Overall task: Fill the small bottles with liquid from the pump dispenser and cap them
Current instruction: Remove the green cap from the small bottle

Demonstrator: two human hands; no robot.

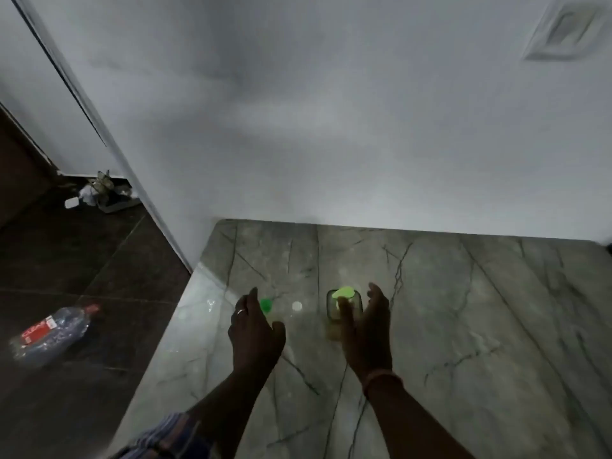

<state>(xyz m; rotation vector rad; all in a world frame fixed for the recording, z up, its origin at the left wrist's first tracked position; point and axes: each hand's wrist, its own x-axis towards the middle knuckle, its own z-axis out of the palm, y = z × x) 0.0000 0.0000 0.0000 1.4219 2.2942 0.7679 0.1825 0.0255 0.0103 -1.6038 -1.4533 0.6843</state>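
While both arms reach forward over a grey-green marble counter [463, 309], the right hand [367, 329] cups the pump dispenser [344, 306], which stands upright at about 12 o'clock from that wrist. Its thumb lies across the front of the clear body and its fingers curve round the 3 o'clock side, loosely spread; whether they press the wall is too blurred to tell. A pale green pump head tops the dispenser. At 9 o'clock from it, well apart, lies a small white cap [297, 306], and farther along at 9 o'clock a green cap [266, 304] sits just beside the left hand [255, 336]. That hand hovers with fingers loosely curled, pinching nothing, a ring on one finger. On the dark floor at 9 o'clock of the counter lies a crumpled plastic water bottle [53, 332].
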